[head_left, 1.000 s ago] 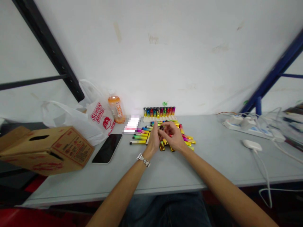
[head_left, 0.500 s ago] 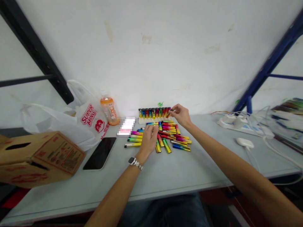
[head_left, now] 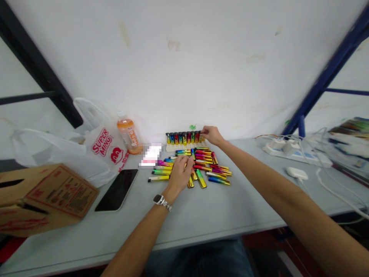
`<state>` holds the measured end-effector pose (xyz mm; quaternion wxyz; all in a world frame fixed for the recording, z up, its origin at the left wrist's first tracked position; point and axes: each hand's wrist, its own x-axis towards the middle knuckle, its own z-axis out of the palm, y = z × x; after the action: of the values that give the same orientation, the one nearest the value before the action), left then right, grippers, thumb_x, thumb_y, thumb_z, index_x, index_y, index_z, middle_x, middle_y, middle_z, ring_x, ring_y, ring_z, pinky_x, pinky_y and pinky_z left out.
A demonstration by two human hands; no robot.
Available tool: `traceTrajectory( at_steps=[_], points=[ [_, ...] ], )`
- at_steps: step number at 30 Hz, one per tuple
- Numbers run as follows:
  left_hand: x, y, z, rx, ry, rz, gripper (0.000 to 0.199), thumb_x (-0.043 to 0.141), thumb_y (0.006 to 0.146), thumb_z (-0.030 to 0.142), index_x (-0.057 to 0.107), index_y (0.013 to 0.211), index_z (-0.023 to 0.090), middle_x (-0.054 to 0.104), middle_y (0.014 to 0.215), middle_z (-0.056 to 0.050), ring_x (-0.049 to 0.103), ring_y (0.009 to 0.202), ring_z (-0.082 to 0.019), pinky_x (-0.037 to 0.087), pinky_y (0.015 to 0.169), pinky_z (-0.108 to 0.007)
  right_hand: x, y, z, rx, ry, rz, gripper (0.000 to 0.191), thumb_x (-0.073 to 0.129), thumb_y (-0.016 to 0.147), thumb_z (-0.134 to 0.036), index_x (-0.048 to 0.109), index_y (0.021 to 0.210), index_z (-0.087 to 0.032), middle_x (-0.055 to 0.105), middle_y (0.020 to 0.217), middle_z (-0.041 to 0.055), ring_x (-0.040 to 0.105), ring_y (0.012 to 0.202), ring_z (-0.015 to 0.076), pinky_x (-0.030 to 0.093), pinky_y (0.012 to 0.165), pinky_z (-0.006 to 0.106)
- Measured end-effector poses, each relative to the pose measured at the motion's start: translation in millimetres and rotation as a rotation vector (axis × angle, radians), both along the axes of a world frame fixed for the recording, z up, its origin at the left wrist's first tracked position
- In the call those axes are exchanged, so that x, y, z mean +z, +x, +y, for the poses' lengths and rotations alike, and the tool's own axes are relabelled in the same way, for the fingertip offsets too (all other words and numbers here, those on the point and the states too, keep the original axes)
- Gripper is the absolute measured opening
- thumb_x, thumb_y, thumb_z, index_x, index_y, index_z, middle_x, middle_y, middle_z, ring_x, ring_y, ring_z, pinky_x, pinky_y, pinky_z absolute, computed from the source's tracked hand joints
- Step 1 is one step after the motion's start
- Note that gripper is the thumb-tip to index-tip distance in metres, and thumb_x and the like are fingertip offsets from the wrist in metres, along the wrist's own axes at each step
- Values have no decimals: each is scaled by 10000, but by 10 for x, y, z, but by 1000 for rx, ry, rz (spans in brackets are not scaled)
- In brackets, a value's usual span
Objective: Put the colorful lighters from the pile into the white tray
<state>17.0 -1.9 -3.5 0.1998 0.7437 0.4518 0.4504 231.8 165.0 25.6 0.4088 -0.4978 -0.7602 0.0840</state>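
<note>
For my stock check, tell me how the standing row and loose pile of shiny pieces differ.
The standing row is upright in a pale holder; the loose pile lies on the table. The row is neatly lined; the pile points various ways. Both are shiny and multicoloured.

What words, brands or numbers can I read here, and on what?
"SUPER MING": red, on the white bag.
Small red characters lower down: unreadable.
Bottle label: too blurred.
Cardboard box print: too small, blurred.
Green scrawl on wall: illegible.
Pixelated white item: unreadable.
</note>
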Motion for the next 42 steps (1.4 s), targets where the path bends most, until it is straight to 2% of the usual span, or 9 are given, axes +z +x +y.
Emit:
traceTrajectory(
  at_steps=[8, 14, 18, 22, 24, 27, 31, 38, 42],
  points=[
    [-45, -6, 40, -2, 12, 16, 426, 352, 1008, 427, 646, 812, 190, 609, 937, -64, 550, 1004, -215, 410, 965, -390, 88, 107, 107, 32, -64, -109, 91, 662, 751, -151, 743, 777, -120, 692, 711, 34, 592, 677, 150, 444, 694, 263],
    [-41, -12, 40, 11, 18, 28, 428, 359, 1007, 428, 657, 809, 192, 606, 954, -66, 549, 1004, -215, 415, 970, -398, 37, 10, -32, -89, 16, -293, 274, 600, 874, -272, 770, 1056, -159, 624, 1018, 115, 607, 915, 204, 451, 885, 302],
    [-29, -22, 34, 22, 17, 35, 424, 361, 1007, 415, 658, 805, 191, 602, 956, -67, 552, 1001, -219, 419, 960, -402, -17, -30, -229, -176, -58, -381, 409, 483, 946, -335, 646, 1307, -230, 547, 1104, 121, 610, 918, 216, 450, 901, 320],
    [-24, -23, 38, 18, 17, 41, 427, 358, 1007, 413, 653, 790, 194, 605, 948, -66, 548, 999, -223, 417, 959, -407, -87, -91, -533, -187, -90, -488, 640, 511, 912, -320, 359, 1521, -199, 514, 1190, 153, 599, 952, 248, 440, 912, 352],
    [-20, -20, 37, 17, 20, 42, 430, 356, 1007, 415, 651, 784, 195, 604, 943, -64, 547, 998, -224, 416, 958, -407, -132, -130, -699, -179, -85, -502, 610, 515, 899, -333, 409, 1481, -185, 512, 1216, 155, 585, 987, 258, 430, 922, 364],
    [-14, -16, 31, 9, 28, 48, 437, 351, 1008, 414, 644, 767, 198, 600, 920, -61, 547, 980, -220, 417, 947, -401, -170, -180, -873, -129, -123, -577, 381, 546, 864, -353, 647, 1189, -181, 569, 1158, 143, 544, 1067, 282, 409, 927, 381],
    [-14, -23, 32, 15, 28, 51, 420, 361, 1004, 408, 643, 775, 196, 597, 923, -61, 549, 973, -218, 423, 934, -394, -119, -233, -895, -110, -145, -656, 266, 573, 839, -356, 679, 996, -170, 639, 1075, 137, 532, 1061, 292, 391, 901, 390],
    [-2, -57, 39, 29, 11, 23, 404, 379, 999, 410, 644, 787, 191, 610, 953, -66, 547, 1004, -214, 417, 971, -393, -58, -349, -840, -2, -87, -800, 262, 501, 913, -324, 635, 1009, -120, 678, 1080, 183, 577, 1038, 296, 365, 921, 411],
    [21, -68, 35, 31, 16, 15, 398, 387, 996, 409, 639, 778, 193, 617, 950, -68, 549, 1004, -219, 423, 971, -395, -102, -405, -909, 11, -91, -696, 283, 395, 989, -332, 581, 1081, -138, 695, 1007, 167, 614, 936, 267, 375, 883, 382]
  ],
)
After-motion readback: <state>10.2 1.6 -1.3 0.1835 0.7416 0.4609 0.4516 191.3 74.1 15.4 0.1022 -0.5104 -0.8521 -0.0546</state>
